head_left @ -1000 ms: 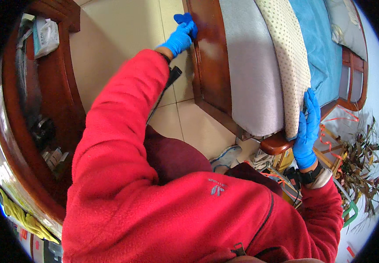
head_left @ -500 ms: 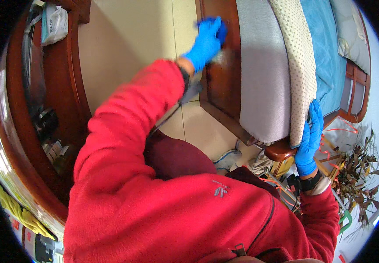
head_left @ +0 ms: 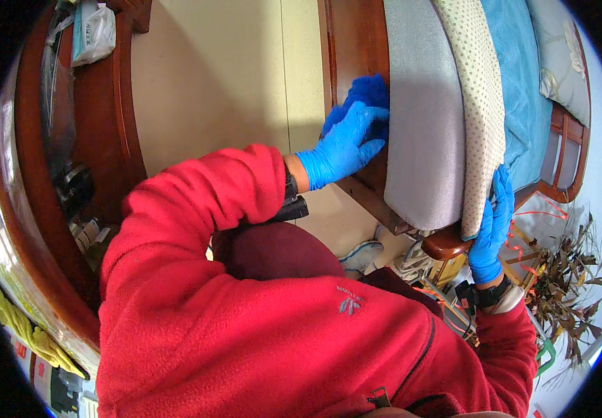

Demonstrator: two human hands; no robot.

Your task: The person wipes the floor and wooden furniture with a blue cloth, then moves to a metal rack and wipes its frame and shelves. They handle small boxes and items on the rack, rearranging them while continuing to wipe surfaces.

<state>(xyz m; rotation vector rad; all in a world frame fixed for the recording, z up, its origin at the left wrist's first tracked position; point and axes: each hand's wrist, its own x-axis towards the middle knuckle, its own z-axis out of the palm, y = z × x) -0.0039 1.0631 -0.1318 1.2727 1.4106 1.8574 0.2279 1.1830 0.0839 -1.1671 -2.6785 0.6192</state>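
My left hand [head_left: 342, 148], in a blue glove, presses a blue cloth [head_left: 365, 94] against the dark wooden side rail of the bed frame [head_left: 346, 42]. My right hand [head_left: 492, 226], also gloved in blue, grips the corner of the dotted cream mattress pad [head_left: 478, 90] and holds it up off the grey mattress [head_left: 419, 118] at the bed's corner. A red fleece sleeve covers each arm.
A beige tiled floor [head_left: 224, 83] lies between the bed and a dark wooden cabinet [head_left: 99, 118] on the left. A blue sheet and pillows [head_left: 534, 76] cover the bed. Dried plants [head_left: 565, 279] and clutter sit at the lower right.
My left hand has slid with the cloth along the wooden rail toward me, nearer the bed's corner. My right hand stays gripping the pad's corner.
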